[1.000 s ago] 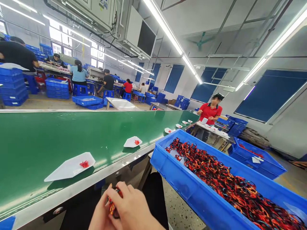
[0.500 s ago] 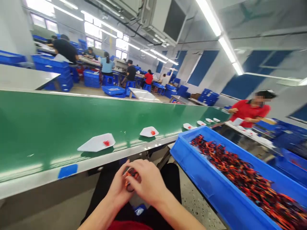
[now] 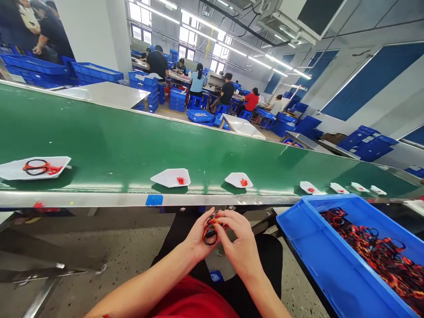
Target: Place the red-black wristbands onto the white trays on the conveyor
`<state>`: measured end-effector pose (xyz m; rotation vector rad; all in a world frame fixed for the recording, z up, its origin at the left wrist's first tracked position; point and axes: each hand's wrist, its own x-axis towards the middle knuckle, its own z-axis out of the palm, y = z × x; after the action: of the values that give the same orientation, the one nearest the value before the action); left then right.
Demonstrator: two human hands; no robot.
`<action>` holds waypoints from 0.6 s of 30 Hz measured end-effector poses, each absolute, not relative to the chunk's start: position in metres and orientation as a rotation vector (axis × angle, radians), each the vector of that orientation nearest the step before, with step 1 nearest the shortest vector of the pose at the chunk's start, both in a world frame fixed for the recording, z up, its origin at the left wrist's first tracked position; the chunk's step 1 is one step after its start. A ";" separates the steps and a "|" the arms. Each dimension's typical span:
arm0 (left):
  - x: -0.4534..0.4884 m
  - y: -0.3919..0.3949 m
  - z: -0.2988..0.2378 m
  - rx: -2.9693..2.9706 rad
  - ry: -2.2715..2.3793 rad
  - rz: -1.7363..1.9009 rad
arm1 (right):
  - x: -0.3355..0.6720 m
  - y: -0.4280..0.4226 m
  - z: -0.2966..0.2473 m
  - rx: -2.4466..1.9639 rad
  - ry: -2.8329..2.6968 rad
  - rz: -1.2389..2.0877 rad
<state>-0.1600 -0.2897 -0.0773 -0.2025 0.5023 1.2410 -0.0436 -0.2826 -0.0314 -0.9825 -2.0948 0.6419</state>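
My left hand (image 3: pixel 198 234) and my right hand (image 3: pixel 240 245) meet in front of my lap, both pinched on a small red, orange and black cord bracelet (image 3: pixel 210 229). They are just below the metal edge of a green conveyor belt (image 3: pixel 109 145). White trays ride the belt: one with a black and red bracelet (image 3: pixel 35 167) at the far left, two with small red pieces (image 3: pixel 171 177) (image 3: pixel 239 179) directly ahead, and smaller ones further right. A blue crate (image 3: pixel 308 254) piled with red and black bracelets (image 3: pixel 374 251) stands at my right.
A blue tape mark (image 3: pixel 154 200) sits on the belt's edge. Beyond the belt, several people sit at tables (image 3: pixel 202 84) among stacked blue crates (image 3: pixel 91 70). A steel table (image 3: pixel 109 93) stands behind the belt. A metal leg (image 3: pixel 59 265) slants over the speckled floor at lower left.
The view has swung left and down. The person in red at the right has gone out of sight, and a tray with a black and red bracelet has come into view at the left. My hands still grip the bracelet.
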 end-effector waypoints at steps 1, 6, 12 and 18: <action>-0.161 -0.289 -0.079 -0.207 0.500 1.233 | -0.044 -0.282 -0.032 -1.019 -1.999 0.786; -0.168 -0.292 -0.078 -0.217 0.517 1.182 | -0.043 -0.273 -0.029 -1.054 -1.232 1.586; -0.188 -0.309 -0.076 -0.252 0.547 1.210 | -0.050 -0.257 -0.033 -0.989 -0.772 1.949; -0.210 -0.327 -0.075 -0.296 0.623 1.301 | -0.066 -0.251 -0.041 -0.971 -0.935 2.014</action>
<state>-0.2097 -0.3270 -0.0748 -0.2960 0.6227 1.3010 -0.0663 -0.2514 -0.0414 -0.9715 -0.9348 2.0143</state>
